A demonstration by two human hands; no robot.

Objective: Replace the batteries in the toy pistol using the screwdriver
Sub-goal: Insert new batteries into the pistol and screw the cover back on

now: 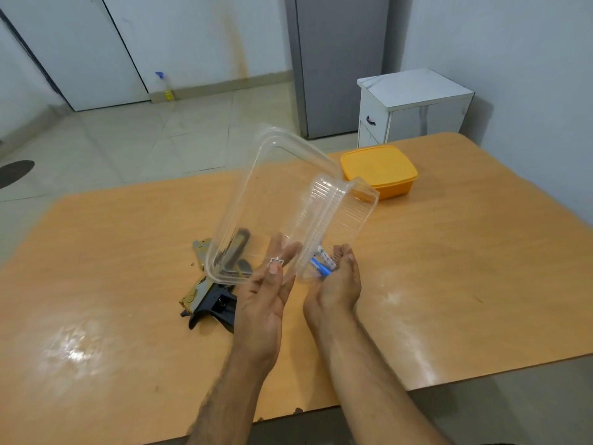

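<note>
My left hand (266, 290) grips a clear hinged plastic container (282, 200) near its lower edge, thumb on the near side, and holds it tilted above the table. My right hand (337, 281) is cupped palm up under the container's low corner, and blue-and-white batteries (322, 263) lie in it. The toy pistol (210, 300), black with tan camouflage, lies on the wooden table (128, 252) left of my left hand, its grip compartment open. A dark elongated part (234, 248) shows through the clear plastic. No screwdriver can be made out.
An orange lidded box (378, 170) stands at the table's far side. Beyond the far right corner stands a white cabinet (414, 104). A spray bottle (165, 86) stands on the tiled floor by the wall.
</note>
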